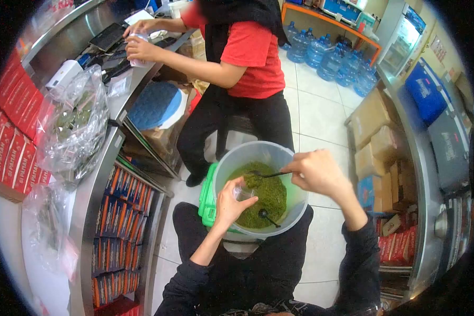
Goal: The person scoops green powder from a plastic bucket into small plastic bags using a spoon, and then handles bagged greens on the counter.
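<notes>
A large translucent bucket stands between my knees, partly filled with a loose, moist-looking green mix. Over its left side, my left hand has its fingers curled around a small clear plastic cup; what the cup contains is hard to make out. My right hand grips the handle of a black spoon from the right, and the spoon's bowl is at the green mix near the cup. A second black spoon lies on the mix, untouched. Beside the bucket's left wall is a green lid.
A co-worker in a red shirt sits opposite, holding a clear cup over the steel counter. Plastic bags and red boxes crowd the left. Cartons fill the right shelf; water jugs stand behind.
</notes>
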A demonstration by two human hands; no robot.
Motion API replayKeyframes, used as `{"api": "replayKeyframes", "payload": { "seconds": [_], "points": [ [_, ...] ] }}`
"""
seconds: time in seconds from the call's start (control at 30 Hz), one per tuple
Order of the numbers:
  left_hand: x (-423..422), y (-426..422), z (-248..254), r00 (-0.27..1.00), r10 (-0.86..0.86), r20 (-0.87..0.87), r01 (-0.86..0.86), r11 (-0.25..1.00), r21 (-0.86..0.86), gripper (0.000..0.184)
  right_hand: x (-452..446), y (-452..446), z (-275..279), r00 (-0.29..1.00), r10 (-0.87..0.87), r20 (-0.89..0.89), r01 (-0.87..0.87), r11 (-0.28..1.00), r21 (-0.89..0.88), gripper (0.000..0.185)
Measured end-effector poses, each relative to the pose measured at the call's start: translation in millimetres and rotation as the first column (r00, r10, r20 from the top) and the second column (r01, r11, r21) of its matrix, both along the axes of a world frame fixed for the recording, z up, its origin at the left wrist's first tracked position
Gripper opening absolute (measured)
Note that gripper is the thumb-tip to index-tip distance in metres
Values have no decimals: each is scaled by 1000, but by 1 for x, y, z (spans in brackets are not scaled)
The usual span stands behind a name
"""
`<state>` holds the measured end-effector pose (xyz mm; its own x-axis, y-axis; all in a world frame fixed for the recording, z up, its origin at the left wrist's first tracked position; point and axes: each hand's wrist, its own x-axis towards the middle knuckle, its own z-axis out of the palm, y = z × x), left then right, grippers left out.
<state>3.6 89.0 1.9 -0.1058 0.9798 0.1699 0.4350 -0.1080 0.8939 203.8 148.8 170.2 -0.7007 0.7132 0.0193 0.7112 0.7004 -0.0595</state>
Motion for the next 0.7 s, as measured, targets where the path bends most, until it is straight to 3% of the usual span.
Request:
{"api": "replayKeyframes", "payload": {
  "seconds": [0.2, 0.3, 0.33, 0.37, 0.4, 0.43, 0.47, 0.5, 0.53, 0.57, 0.63, 0.67, 0.7],
  "points": [
    [-3, 18, -19, 971, -19, 237, 38, 997, -74, 60, 5, -29, -40, 982, 23, -189, 2, 991, 130, 28],
    [-3, 14, 6, 967, -25, 255, 60, 989, -133, 62, 14, -53, -48, 954, -17, -299, 55, 991, 121, 36],
    [-2, 12, 9, 966, -23, 256, 57, 990, -126, 62, 21, -63, -58, 923, -146, -357, 174, 984, 46, 38],
    [-1, 11, 10, 970, -36, 240, 41, 999, -13, 62, 29, -73, -69, 873, -272, -404, 283, 959, -32, 41],
    [-1, 10, 10, 973, -45, 224, 25, 995, 94, 63, 40, -82, -88, 845, -388, -368, 370, 921, -120, 42],
    [-2, 10, 11, 972, -37, 233, 16, 996, 91, 63, 54, -92, -114, 808, -498, -314, 453, 867, -208, 44],
    [-6, 11, 11, 972, -34, 231, 23, 998, 53, 62, 72, -107, -145, 816, -491, -303, 448, 870, -205, 44],
    [-9, 13, 12, 973, -35, 228, 31, 999, 25, 62, 90, -120, -176, 836, -521, -173, 479, 846, -233, 44],
    [-9, 13, 12, 973, -34, 229, 23, 998, 50, 62, 93, -118, -178, 840, -541, -47, 515, 821, -247, 45],
    [-3, 18, 13, 971, -27, 238, 15, 998, 53, 62, 96, -111, -181, 844, -534, -40, 511, 825, -240, 45],
    [13, 12, 15, 940, -75, 333, 73, 997, 18, 63, 52, -111, -151, 607, -679, -414, 548, 734, -400, 52],
    [22, 13, 14, 925, -119, 360, 161, 983, -87, 65, 27, -104, -139, 557, -635, -535, 493, 771, -403, 52],
    [33, 13, 5, 918, -144, 368, 184, 980, -74, 66, 4, -95, -130, 493, -576, -652, 439, 812, -384, 52]
  ]
}}
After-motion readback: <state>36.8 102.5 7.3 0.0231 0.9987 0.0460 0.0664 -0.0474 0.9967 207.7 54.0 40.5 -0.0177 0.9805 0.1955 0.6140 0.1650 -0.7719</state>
